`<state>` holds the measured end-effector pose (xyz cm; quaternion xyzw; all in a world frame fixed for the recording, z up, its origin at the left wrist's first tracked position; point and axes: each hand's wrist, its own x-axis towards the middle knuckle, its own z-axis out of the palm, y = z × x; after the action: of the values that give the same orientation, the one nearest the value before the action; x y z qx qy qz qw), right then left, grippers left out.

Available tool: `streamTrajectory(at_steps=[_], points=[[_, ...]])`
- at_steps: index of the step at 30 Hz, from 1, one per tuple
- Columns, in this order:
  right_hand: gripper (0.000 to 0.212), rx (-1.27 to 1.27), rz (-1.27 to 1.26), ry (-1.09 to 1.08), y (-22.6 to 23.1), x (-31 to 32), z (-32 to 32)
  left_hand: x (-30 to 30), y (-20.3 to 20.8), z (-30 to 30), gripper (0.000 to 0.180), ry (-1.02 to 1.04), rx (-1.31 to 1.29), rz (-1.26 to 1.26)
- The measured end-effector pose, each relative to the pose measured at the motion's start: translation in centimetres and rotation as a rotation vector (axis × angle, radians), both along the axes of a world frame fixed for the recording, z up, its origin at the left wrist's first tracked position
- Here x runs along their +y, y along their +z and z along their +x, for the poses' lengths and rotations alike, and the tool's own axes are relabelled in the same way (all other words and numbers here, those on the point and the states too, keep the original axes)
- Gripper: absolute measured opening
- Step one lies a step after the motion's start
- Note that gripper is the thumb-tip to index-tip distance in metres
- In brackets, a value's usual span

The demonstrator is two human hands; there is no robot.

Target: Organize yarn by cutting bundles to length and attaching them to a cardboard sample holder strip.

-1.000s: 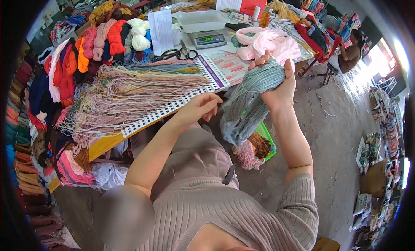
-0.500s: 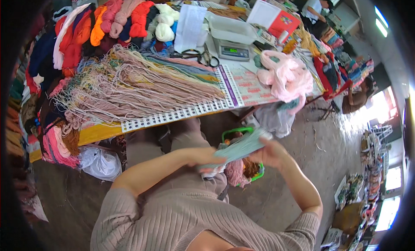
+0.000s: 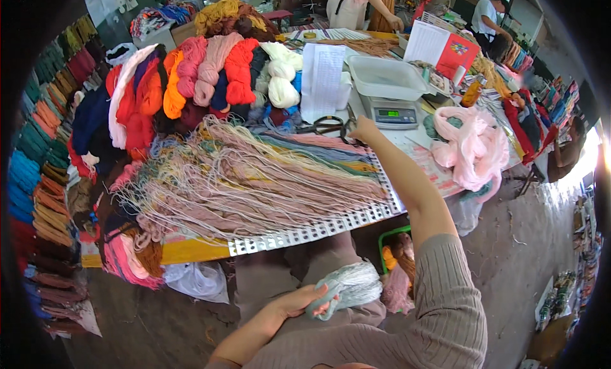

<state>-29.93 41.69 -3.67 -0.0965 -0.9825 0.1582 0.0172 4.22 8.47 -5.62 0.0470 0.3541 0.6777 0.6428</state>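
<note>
A skein of pale grey-green yarn (image 3: 353, 286) lies across my lap, and my left hand (image 3: 304, 301) is closed round its near end. My right arm stretches forward over the table. At its end, my right hand (image 3: 363, 131) has its fingers closed at one handle loop of the black-handled scissors (image 3: 329, 123); the fingertips are partly hidden. Just left of that hand, strands of pink, cream, blue and yellow yarn (image 3: 273, 178) lie fanned over the table, their near ends along a white strip with holes (image 3: 312, 228).
A digital scale (image 3: 393, 114) bearing a clear plastic tub (image 3: 388, 77) stands beyond my right hand. Pink yarn (image 3: 471, 146) lies to its right. Coloured skeins (image 3: 238, 73) line the table's back left. A green basket (image 3: 383, 238) holds yarn below the table. Other people work farther off.
My right hand has left the grey-green skein and reached forward to the scissors. My left hand keeps the skein, now lower over my lap. The whole view has shifted.
</note>
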Motion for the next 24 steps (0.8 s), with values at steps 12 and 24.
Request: streamTrajectory(at_steps=[12,24], points=[[0.057,0.177,-0.386,-0.086,6.2,2.3,8.1,-1.7,0.9,-2.7,0.067,-0.025,-0.022,-0.140],[0.026,-0.796,-1.206,0.023,10.6,-5.7,38.4,-3.2,4.6,-5.1,0.077,0.112,0.002,-0.223]])
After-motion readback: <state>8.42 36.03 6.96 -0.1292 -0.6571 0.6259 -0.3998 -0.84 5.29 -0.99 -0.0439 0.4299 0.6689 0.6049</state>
